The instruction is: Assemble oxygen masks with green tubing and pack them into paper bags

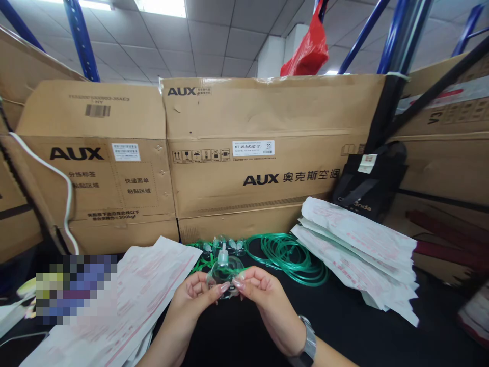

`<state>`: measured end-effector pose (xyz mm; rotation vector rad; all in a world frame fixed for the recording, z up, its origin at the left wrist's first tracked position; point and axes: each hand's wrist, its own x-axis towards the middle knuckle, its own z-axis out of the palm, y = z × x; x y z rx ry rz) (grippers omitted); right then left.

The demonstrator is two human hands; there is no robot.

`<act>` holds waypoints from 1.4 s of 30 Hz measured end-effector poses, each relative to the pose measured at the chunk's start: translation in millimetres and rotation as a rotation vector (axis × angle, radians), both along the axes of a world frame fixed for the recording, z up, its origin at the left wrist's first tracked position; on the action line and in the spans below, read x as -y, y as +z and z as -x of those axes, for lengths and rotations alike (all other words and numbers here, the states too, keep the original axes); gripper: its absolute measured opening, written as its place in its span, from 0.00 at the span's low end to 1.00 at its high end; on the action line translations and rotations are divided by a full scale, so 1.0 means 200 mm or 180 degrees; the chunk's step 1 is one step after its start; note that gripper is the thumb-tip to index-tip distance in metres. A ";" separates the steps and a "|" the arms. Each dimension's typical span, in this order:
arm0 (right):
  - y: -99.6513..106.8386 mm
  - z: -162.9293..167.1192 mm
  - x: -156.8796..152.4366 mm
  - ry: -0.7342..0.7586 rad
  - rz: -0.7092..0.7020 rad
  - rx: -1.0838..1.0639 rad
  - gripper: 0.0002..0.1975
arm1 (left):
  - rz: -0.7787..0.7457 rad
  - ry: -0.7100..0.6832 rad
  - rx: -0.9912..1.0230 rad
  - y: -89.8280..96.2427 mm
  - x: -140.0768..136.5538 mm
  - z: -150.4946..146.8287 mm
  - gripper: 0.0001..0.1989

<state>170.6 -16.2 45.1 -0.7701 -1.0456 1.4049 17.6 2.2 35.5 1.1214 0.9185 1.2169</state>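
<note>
A clear oxygen mask point(228, 267) with a pale green connector on top is held up in front of me. My left hand point(200, 293) grips its left rim between thumb and bent fingers. On the opposite side, my right hand point(260, 288) pinches the rim, its thumb close to the left one. Behind the mask lie several more masks point(239, 246) with green connectors, partly hidden by it. Coils of green tubing point(292, 257) rest just right of them. Green straps point(204, 262) show beside my left fingers.
White printed paper pouches lie in a stack at left point(126, 295) and another at right point(355, 250). Large AUX cardboard boxes point(267, 117) wall off the back of the black table point(229, 336). A black bag point(370, 178) stands at the back right. A white cable point(70, 204) hangs at left.
</note>
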 end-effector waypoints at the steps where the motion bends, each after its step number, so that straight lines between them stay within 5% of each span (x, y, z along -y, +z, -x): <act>1: 0.00 0.00 0.00 0.0028 0.0019 -0.0036 0.11 | 0.0015 -0.0030 0.0057 0.01 0.01 0.00 0.11; 20: -0.01 -0.01 -0.02 0.0056 0.0275 -0.0034 0.10 | 0.0267 -0.0065 -0.0007 0.06 0.02 0.01 0.11; 42: -0.04 -0.03 -0.05 0.0098 0.0255 -0.0082 0.10 | 0.0233 0.0061 0.0568 -0.02 0.00 -0.03 0.19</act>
